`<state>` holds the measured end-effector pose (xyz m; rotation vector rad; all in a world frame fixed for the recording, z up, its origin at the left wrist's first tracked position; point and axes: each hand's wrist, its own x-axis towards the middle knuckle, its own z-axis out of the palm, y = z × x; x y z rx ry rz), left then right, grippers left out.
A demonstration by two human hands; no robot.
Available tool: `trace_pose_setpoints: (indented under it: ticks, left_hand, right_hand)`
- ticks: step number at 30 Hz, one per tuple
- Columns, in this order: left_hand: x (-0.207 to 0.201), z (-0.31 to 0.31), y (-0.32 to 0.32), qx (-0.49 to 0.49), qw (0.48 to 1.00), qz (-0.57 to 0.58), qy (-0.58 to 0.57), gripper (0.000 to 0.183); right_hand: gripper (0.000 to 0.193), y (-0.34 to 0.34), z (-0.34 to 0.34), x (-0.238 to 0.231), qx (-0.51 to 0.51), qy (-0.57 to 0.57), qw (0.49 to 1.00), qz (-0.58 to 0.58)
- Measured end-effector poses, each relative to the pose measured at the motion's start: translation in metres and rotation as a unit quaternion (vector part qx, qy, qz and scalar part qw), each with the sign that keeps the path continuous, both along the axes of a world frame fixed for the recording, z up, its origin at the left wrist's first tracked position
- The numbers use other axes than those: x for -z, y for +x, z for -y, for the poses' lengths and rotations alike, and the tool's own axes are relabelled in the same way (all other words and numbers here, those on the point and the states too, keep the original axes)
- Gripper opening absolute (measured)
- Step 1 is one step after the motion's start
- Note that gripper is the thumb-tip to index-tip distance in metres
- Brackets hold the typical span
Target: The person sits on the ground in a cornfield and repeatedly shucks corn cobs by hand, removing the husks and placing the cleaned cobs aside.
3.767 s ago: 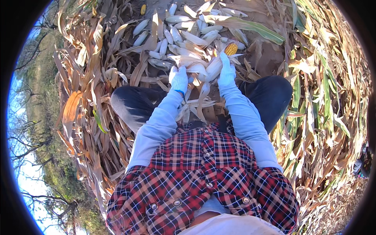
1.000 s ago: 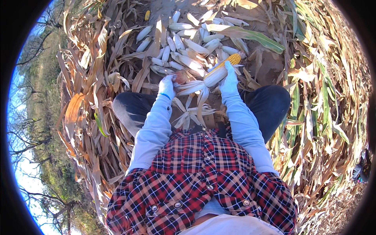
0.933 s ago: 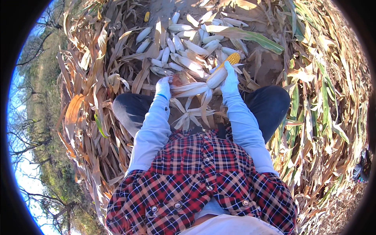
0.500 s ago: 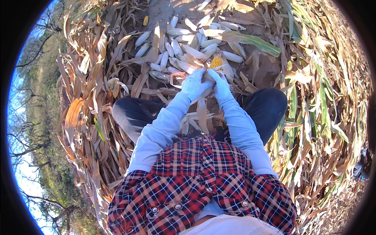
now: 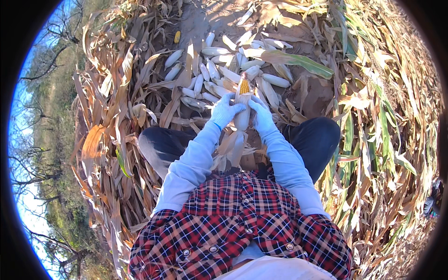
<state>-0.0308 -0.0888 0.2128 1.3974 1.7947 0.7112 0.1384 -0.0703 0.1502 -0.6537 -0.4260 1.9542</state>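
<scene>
Left hand (image 5: pixel 226 111) and right hand (image 5: pixel 262 116) are clamping fingers around a half-husked corn ear (image 5: pixel 243 99) pointing straight ahead between them.

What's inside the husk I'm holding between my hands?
Yellow kernels show at the far end. Nearer you, the pale husk covers the rest, so I can't see inside there.

From where I stand, the daylight is bright: sun dapples the far edge of the ground (image 5: pixel 192 23), patchy shade falls among the pale ears (image 5: pixel 275 80), sky (image 5: pixel 37 205) glares white at left, and branches (image 5: pixel 77 255) bow near the blackened, blue-fringed rim.
</scene>
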Motion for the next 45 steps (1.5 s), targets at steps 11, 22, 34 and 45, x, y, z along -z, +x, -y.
trace_pose_setpoints:
  ticks: [11,22,34,45]
  left_hand:
    - [0.002,-0.001,0.006,-0.017,0.998,0.018,0.050,0.052]
    - [0.019,-0.004,0.007,-0.012,0.994,0.078,0.075,0.040]
    - [0.009,0.007,0.017,-0.011,0.955,0.290,0.063,0.024]
    - [0.019,0.047,-0.018,-0.064,0.866,0.489,-0.086,0.014]
  right_hand:
    - [0.038,0.005,0.001,-0.003,-0.060,-0.003,0.998,-0.009]
    - [0.033,0.000,0.016,-0.028,-0.039,-0.011,0.998,-0.055]
    - [0.032,0.003,0.005,-0.004,-0.006,-0.092,0.992,-0.089]
    - [0.040,0.015,-0.013,0.001,0.195,-0.041,0.980,0.023]
